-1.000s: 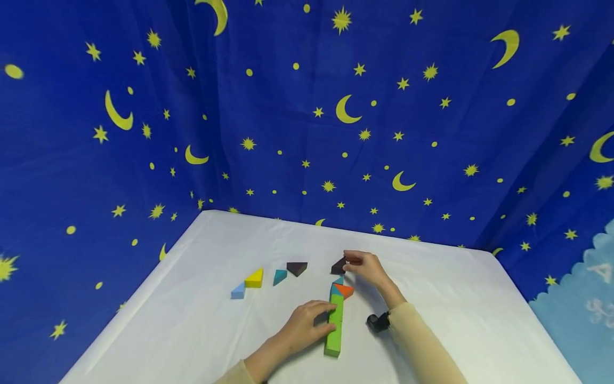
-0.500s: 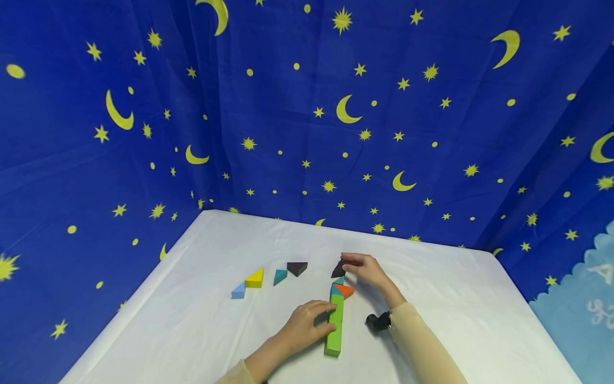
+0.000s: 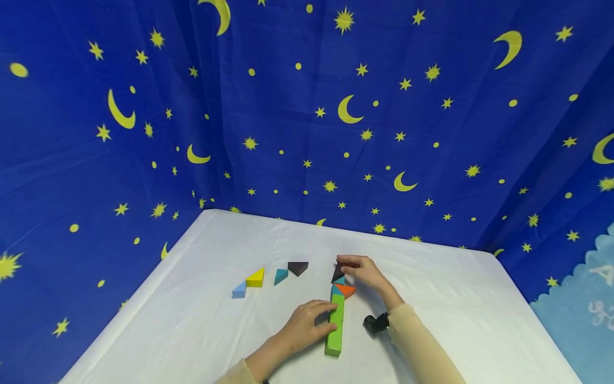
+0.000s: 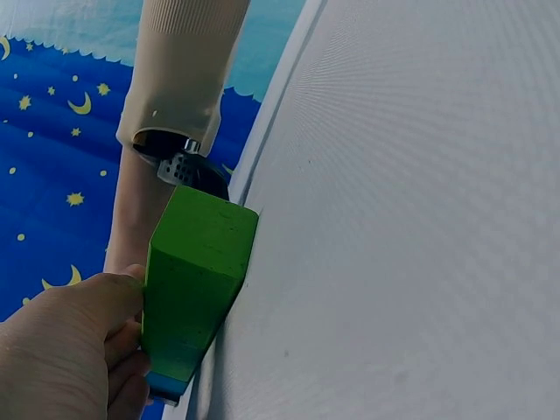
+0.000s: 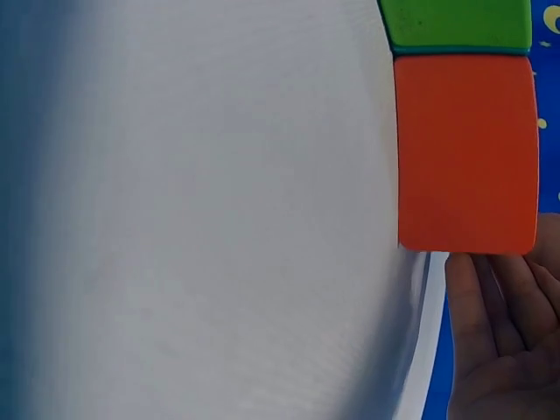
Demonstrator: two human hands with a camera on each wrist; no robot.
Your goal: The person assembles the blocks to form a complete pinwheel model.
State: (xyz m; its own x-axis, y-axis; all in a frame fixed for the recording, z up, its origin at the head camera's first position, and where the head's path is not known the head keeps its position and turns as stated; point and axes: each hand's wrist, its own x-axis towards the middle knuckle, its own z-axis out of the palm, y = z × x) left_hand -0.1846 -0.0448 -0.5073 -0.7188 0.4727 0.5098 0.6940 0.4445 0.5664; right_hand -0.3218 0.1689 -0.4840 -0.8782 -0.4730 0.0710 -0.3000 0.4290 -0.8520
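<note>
My right hand [image 3: 363, 271] pinches a black triangular block [image 3: 337, 271] at the far end of a block row. That block meets or nearly meets a small teal triangle [image 3: 340, 280]. Nearer lie another teal triangle [image 3: 334, 290] and an orange triangular block [image 3: 346, 290], then a long green piece [image 3: 334, 341] with a seam partway. The fingertips and thumb of my left hand [image 3: 302, 324] rest on the green piece's left side. In the right wrist view the orange block [image 5: 468, 153] hides part of my right hand [image 5: 507, 341], and the black block is out of sight.
Left of the row lie a second black triangular block [image 3: 298, 268], a loose teal one [image 3: 281, 276], a yellow one [image 3: 256, 278] and a light blue one [image 3: 239, 290]. A white cloth covers the table [image 3: 211, 330]; a star-patterned blue curtain [image 3: 288, 117] stands behind.
My right hand has shifted slightly left and towards me, turning the black block more upright along the row and bringing it to the teal triangle. My left hand has stayed in place.
</note>
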